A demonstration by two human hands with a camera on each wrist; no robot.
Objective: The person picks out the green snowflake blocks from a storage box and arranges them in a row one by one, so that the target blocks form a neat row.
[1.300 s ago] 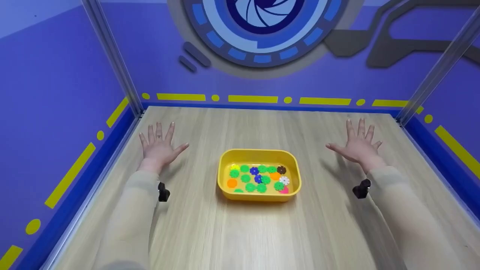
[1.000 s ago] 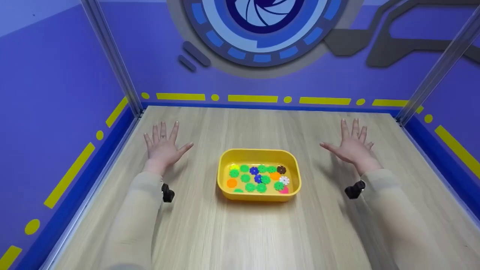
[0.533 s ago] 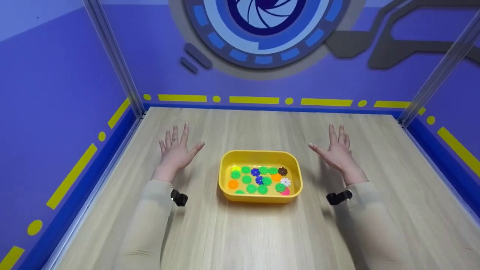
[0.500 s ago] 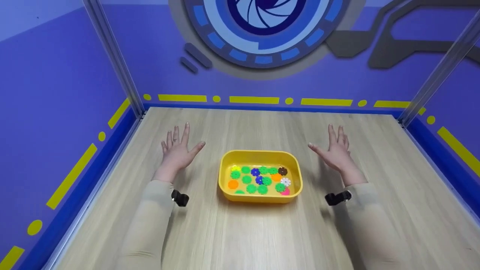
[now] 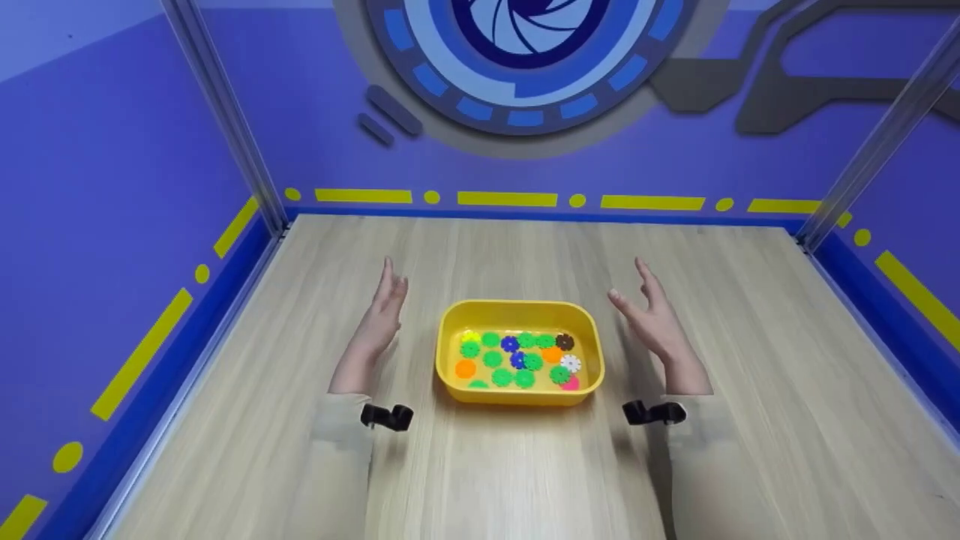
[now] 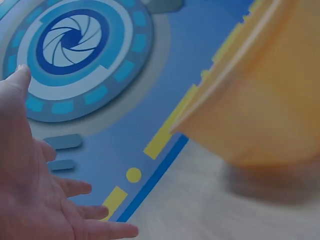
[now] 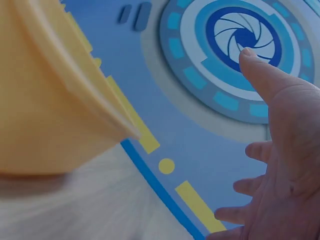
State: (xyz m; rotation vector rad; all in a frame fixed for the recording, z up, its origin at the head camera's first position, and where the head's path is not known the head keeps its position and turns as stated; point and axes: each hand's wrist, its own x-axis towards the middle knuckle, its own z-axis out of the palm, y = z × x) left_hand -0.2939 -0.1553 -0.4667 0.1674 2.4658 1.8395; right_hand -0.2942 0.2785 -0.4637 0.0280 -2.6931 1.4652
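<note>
A yellow plastic tub (image 5: 520, 394) stands at the middle of the table, holding several small toothed discs in green, blue, orange, white, brown, yellow and pink. On its left side my left hand (image 5: 379, 322) is held with the palm turned inward and the fingers extended, apart from the tub. My right hand (image 5: 657, 322) mirrors it on the other side, thumb raised and fingers straight. Neither hand holds anything. In the left wrist view the tub's wall (image 6: 265, 115) looms at the right; in the right wrist view the tub's wall (image 7: 45, 110) fills the left.
The wood-grain table (image 5: 510, 480) is enclosed by a blue back wall (image 5: 315, 112) and side panels with yellow dashes. Metal posts (image 5: 225, 112) rise at the two far corners. A black wrist camera mount (image 5: 386, 417) sits on the left sleeve, with a matching one on the right.
Both hands have moved inward toward the tub and slightly back toward me. Their palms have turned from facing down to facing each other. The tub and discs have stayed in place.
</note>
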